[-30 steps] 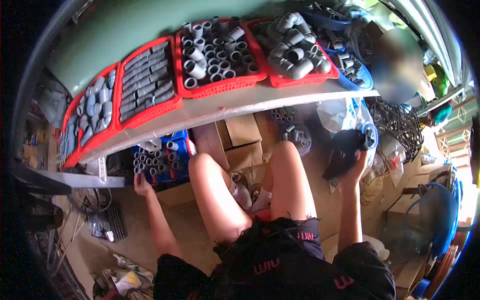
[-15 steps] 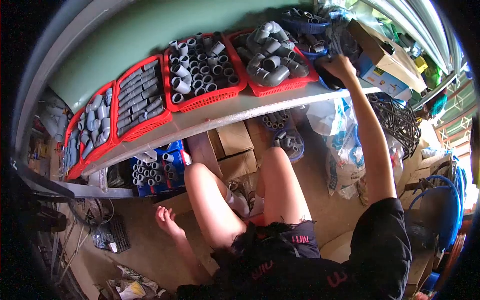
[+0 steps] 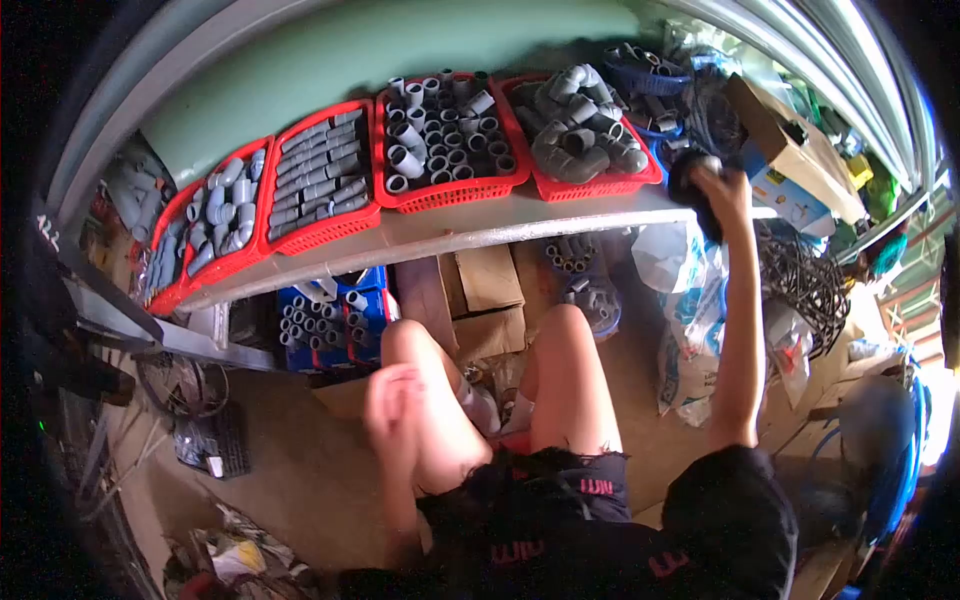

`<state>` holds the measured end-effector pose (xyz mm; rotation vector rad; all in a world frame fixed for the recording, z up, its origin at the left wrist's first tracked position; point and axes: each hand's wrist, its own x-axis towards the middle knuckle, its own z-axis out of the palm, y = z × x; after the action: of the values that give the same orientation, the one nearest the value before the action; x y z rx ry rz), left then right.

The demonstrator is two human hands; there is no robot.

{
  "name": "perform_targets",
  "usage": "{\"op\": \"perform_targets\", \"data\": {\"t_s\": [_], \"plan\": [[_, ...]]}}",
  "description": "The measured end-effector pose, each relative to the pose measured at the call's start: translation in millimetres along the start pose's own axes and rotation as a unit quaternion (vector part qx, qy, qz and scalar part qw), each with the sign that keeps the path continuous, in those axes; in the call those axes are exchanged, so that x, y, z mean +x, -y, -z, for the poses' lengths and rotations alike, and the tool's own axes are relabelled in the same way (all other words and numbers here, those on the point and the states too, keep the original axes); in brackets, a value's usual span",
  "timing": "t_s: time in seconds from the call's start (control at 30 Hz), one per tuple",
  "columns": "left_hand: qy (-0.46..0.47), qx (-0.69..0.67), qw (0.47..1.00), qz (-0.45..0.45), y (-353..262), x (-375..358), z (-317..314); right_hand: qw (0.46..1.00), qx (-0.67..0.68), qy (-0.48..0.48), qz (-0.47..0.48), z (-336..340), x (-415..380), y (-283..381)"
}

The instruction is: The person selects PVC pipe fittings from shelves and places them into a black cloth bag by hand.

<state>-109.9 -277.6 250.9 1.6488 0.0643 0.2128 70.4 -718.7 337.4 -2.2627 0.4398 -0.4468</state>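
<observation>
Right hand (image 3: pixel 722 190) raised at the shelf (image 3: pixel 520 215) edge, fingers closed around a dark, limp, bag-like bundle (image 3: pixel 692 188). Probably light and soft; best gripped at the gathered top. Left hand (image 3: pixel 393 395) blurred at the knee, apparently empty, spread or closed impossible to tell.

Little could be read. The black shorts (image 3: pixel 590 487) carried red lettering on the hem, seen upside down and too blurred to make out. The black shirt (image 3: pixel 640 560) bore more red marks, one looking like a 3 or an E, not clear enough to tell. The blue-and-white box (image 3: pixel 790 195) showed print too small to read.
</observation>
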Motion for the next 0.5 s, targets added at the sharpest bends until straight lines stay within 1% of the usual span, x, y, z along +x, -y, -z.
{"op": "perform_targets", "data": {"t_s": [0.03, 0.07, 0.1, 0.13, 0.17, 0.2, 0.23, 0.27, 0.3, 0.37, 0.4, 0.43, 0.5], "plan": [[0.049, -0.060, 0.997, -0.009, 3, -2, -20, 0.993, 0.108, 0.047, 0.000, -1, -37, 10], [0.115, -0.058, 0.992, -0.005, -23, -1, -45, 0.982, 0.179, 0.043, 0.031, -12, -87, 36], [0.130, -0.065, 0.989, 0.006, -26, -6, -69, 0.986, 0.154, 0.059, 0.030, -26, -122, 26], [0.155, -0.094, 0.983, 0.031, -29, -10, -84, 0.978, 0.122, 0.170, 0.022, -22, -163, 60], [0.130, -0.114, 0.985, 0.015, -22, -20, -103, 0.940, 0.158, 0.295, -0.060, -23, -195, 91], [0.123, -0.129, 0.982, 0.063, -16, -33, -108, 0.949, 0.054, 0.304, 0.066, -40, -221, 86], [0.116, -0.144, 0.977, 0.109, -13, -41, -112, 0.944, 0.093, 0.280, 0.145, -54, -241, 83], [0.021, -0.305, 0.944, 0.122, -34, -44, -119, 0.932, 0.128, 0.255, 0.224, -68, -262, 80], [0.060, -0.301, 0.940, 0.152, -26, -46, -108, 0.939, 0.105, 0.271, 0.182, -67, -273, 85], [0.087, -0.403, 0.891, 0.190, -28, -50, -92, 0.914, 0.163, 0.356, 0.112, -60, -271, 83], [0.115, -0.456, 0.850, 0.237, -28, -49, -82, 0.868, 0.267, 0.418, 0.008, -59, -271, 76], [0.034, -0.485, 0.825, 0.289, -31, -49, -81, 0.847, 0.376, 0.376, 0.026, -72, -276, 65], [0.054, -0.584, 0.765, 0.264, -23, -47, -69, 0.837, 0.413, 0.351, -0.073, -72, -279, 63]]}}
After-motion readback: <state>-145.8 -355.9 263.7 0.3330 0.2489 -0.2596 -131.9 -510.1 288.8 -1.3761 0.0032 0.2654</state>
